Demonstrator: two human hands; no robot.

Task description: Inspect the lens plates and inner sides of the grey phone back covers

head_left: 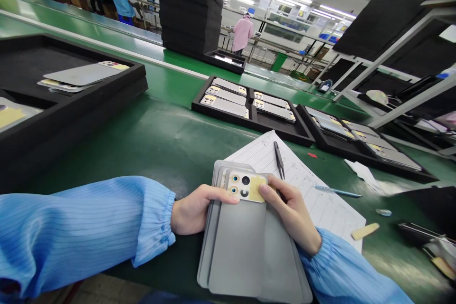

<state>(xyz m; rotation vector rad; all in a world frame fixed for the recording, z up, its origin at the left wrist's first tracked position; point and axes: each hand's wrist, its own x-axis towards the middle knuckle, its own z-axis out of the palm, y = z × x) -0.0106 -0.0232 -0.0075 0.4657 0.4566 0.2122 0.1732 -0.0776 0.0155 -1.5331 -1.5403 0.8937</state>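
Bottom centre of the frame: stack of grey back covers (281, 259), lower edge cut off, count hard to make out. Uppermost, the top cover (238, 247), matte grey, camera holes under a yellow film (257, 189) at its upper end. At the stack's left edge, left hand (192, 209) pinching, thumb on top, fingers hidden beneath. At the right edge, right hand (290, 211) gripping, thumb tip pressed on the film, other fingers curled.
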